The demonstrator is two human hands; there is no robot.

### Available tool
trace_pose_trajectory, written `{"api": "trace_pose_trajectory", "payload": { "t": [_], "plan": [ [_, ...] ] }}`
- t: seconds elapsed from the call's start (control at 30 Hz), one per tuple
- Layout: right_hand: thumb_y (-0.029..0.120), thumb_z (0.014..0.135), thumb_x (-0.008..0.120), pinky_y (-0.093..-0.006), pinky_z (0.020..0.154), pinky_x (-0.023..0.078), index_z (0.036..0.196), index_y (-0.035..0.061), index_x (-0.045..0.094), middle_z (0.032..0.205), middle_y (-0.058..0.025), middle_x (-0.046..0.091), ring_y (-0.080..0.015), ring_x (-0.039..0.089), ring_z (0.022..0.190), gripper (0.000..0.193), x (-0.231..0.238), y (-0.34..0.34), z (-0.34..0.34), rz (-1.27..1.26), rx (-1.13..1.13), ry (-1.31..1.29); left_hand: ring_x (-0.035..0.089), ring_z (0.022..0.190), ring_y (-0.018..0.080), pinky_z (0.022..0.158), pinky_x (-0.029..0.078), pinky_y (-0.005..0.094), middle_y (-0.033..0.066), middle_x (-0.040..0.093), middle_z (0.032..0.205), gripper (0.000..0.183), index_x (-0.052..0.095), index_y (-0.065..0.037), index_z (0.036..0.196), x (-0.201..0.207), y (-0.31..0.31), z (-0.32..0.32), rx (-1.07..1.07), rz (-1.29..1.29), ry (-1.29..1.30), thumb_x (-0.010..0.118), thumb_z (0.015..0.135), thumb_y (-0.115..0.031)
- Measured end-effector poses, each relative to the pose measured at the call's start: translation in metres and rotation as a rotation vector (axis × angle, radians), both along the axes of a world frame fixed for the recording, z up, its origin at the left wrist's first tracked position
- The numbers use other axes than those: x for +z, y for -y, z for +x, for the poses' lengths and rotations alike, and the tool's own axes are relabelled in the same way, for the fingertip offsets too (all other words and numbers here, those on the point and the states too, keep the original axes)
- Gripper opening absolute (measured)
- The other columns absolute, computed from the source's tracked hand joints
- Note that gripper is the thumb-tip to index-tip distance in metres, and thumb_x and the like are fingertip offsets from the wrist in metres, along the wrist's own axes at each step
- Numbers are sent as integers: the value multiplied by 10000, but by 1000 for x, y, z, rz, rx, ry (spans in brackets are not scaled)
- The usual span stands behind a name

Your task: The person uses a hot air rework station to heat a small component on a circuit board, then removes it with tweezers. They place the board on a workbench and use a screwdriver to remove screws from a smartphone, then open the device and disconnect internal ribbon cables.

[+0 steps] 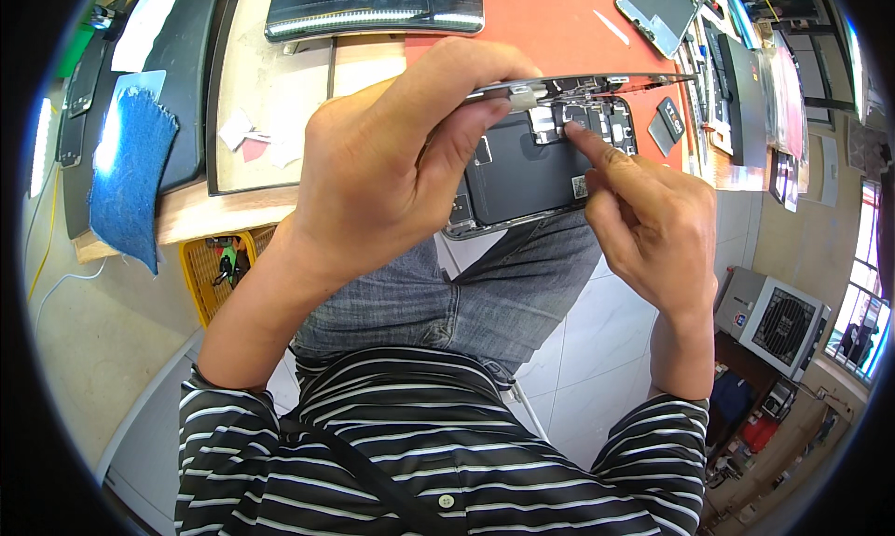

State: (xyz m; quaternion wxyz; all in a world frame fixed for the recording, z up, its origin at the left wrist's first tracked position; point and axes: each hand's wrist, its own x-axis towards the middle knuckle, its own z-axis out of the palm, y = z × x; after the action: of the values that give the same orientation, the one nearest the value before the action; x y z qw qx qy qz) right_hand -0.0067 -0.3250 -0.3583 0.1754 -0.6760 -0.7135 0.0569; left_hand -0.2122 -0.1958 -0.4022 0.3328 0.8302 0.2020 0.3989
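My left hand (pixel 382 154) is closed on the raised screen panel (pixel 643 77) of a smartphone, thumb and fingers at its edge. The panel stands tilted up, seen nearly edge-on. Below it lies the opened phone body (pixel 531 184), with a flat black battery and silver metal plates showing. My right hand (pixel 653 219) holds nothing that I can see. Its index finger is stretched out, the tip on the parts by a silver plate (pixel 543 126) near the panel; the other fingers are curled. Whether a small part lies under that fingertip is hidden.
A red-orange work mat (pixel 559 23) covers the desk ahead. A dark device (pixel 373 5) lies at its far side, another opened device (pixel 658 14) at far right. A small black part (pixel 666 126) sits near the phone. Blue denim cloth (pixel 135 177) hangs over the left desk edge, above a yellow basket (pixel 207 280).
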Motion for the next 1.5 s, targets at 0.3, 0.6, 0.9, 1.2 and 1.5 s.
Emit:
{"api": "trace_pose_trajectory", "payload": {
  "t": [0.3,0.6,0.9,1.2,1.5],
  "plan": [
    [-32,815,702,-335,503,398,1266,51,763,584,-62,535,-146,481,472,463,10,-1,1,50,19,140,744,962,129,848,606,258,90,755,1075,238,683,23,1195,1,-1,-1,0,-28,-20,717,959,26],
    [-76,835,650,-308,487,375,1238,7,762,566,-60,501,-131,430,458,426,2,-2,3,11,39,-29,744,956,137,850,605,258,93,752,1076,242,680,32,1200,-1,1,0,-2,1,-10,711,961,33],
    [-68,849,639,-270,485,338,1150,-44,772,562,-36,444,-66,374,489,330,3,-4,6,-72,-21,-171,743,961,141,864,604,267,95,756,1078,245,682,32,1198,0,-1,-3,-10,-6,-9,712,955,41],
    [-47,861,643,-262,491,336,1153,-25,776,592,-30,505,-51,393,509,322,4,-6,7,-92,-36,-167,725,896,98,777,587,232,73,753,1041,233,688,11,1199,1,-2,-3,-26,-82,24,714,967,13],
    [-41,865,629,-248,508,370,1185,-6,779,615,-38,554,-49,435,522,355,8,-8,7,-196,-106,-244,709,878,74,739,574,213,48,747,1023,231,690,4,1199,-2,-6,-1,-22,-43,15,716,970,5]
  ]
}}
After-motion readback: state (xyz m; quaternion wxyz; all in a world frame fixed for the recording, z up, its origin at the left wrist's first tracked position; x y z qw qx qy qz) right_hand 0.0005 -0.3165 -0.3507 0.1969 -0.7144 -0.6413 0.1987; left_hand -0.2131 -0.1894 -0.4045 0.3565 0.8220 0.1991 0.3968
